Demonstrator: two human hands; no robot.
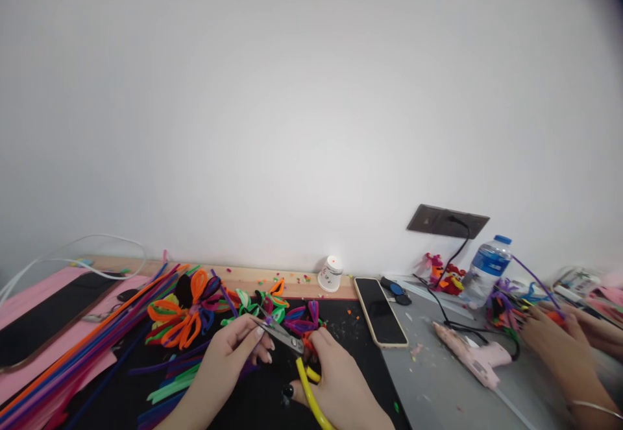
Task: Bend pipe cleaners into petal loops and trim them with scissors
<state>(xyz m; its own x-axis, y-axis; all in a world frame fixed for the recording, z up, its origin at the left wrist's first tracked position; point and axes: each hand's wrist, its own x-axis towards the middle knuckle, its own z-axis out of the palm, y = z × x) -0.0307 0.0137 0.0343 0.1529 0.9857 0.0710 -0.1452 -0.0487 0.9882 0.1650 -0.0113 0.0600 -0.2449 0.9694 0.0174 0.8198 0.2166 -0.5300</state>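
My right hand point(338, 381) is closed around a pair of scissors point(286, 335) with yellow handles, blades pointing up and left. My left hand point(228, 347) pinches a small purple pipe cleaner point(268, 320) right at the blades; most of that piece is hidden by the fingers. Just behind the hands lie looped pipe-cleaner shapes, among them a large orange flower point(192, 316) and a purple bow point(302, 318). Cut green pipe cleaners point(172, 383) lie by my left forearm on the black mat point(367, 378).
Long pipe cleaners point(102, 342) spread across the left side. A paper cup point(330, 274), a phone point(380, 312), a pink glue gun point(479, 358) with its cord and a water bottle point(488, 271) stand or lie to the right. Another person's hands point(559, 346) work at far right.
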